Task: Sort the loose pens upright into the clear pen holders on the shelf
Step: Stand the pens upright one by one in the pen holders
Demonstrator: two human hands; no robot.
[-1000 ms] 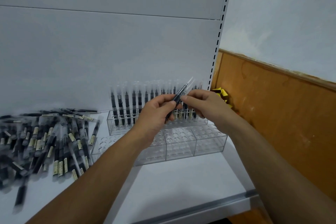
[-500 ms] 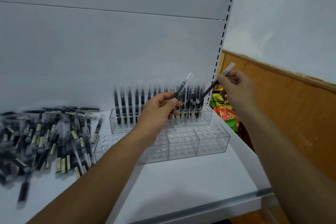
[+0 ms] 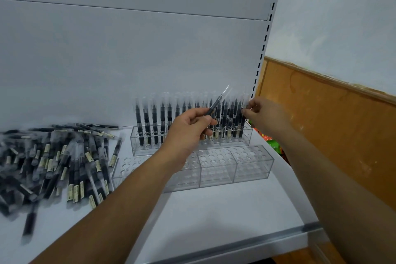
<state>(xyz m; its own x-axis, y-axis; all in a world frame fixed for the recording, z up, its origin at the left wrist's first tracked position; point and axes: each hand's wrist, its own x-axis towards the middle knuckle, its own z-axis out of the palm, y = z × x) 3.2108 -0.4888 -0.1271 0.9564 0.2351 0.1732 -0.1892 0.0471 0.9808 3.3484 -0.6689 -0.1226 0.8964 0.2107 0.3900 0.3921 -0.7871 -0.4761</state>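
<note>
"While I've got the head view up, I'll start at the hands and work out," I say. "The left hand pinches one tilted pen low on its dark barrel, thumb against curled fingers. The clear cap end points up and to the right, in front of the rear holder. The right hand has its fingertips closed on the upper part of the end pen, which stands at the far right of that holder. I cannot tell from here whether it is fully seated."

"How far along are we?"

"Under halfway, I'd judge. The standing pens crowd the right part of the rear holder and thin to a single line along its left part. The front holder, just in front of it, shows only empty holes wherever the arm doesn't hide it. The loose pile lies well to the left on the shelf, and it looks larger than what is racked. So the rear holder wants filling, then the whole front one."

"Any brand I can log?"

"None I can read. Pale labels wrap many barrels in the pile, but the print is too small and blurred. Bright packets show past the shelf's right edge, and nothing on them is legible either."
</note>
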